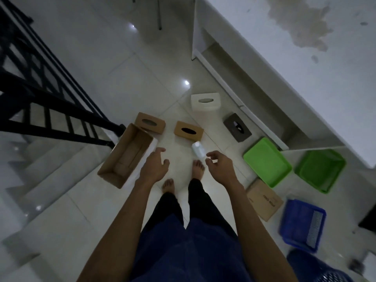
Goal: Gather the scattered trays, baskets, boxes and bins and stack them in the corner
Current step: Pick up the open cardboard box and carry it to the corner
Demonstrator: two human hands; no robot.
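I stand barefoot on a white tiled floor. My left hand [154, 165] hangs open just right of an open long cardboard box [124, 157]. My right hand [219, 165] is also open, near a small white container [197, 150] on the floor. Two brown tissue boxes [150, 122] [188, 132], a white tissue box [205, 101] and a dark grey one [237, 127] lie ahead. To my right are a green tray [266, 161], a green bin [319, 169], a closed cardboard box [264, 199] and a blue basket [301, 224].
A black railing [40, 94] and stairs going down [30, 180] are on my left. A white wall with a skirting ledge [254, 94] runs along the right. Another blue basket's rim [317, 269] shows at the bottom right.
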